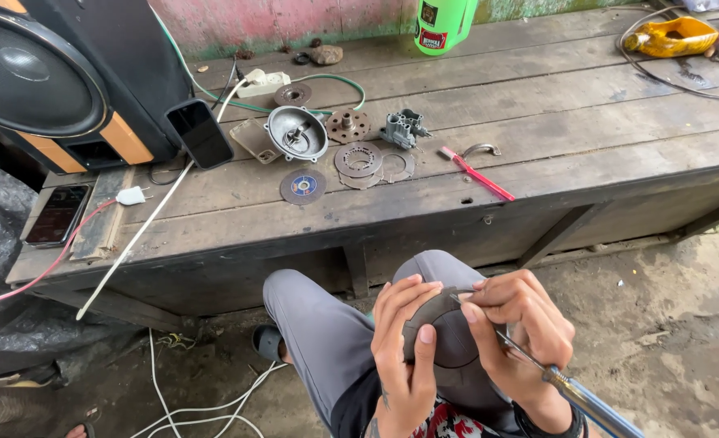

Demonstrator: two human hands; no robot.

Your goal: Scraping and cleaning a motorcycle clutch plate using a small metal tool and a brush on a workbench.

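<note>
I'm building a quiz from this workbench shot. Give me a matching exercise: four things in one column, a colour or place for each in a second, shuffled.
1. toothbrush
2. bottle
3. speaker
4. screwdriver

a. in the right hand
b. green, at the bench's far edge
c. black, at the left end
d. red, lying on the planks

Pairs: 1-d, 2-b, 3-c, 4-a

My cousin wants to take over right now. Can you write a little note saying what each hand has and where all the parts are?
Left hand: cups a dark round part over the lap.
Right hand: grips a screwdriver, tip at the part's top edge.
On the wooden bench: round metal cover, flat discs and rings, small grey metal body, grinding disc, red-handled brush.
Done: these parts lie separate on the bench.
Left: the held part is not yet set down with them.
</note>
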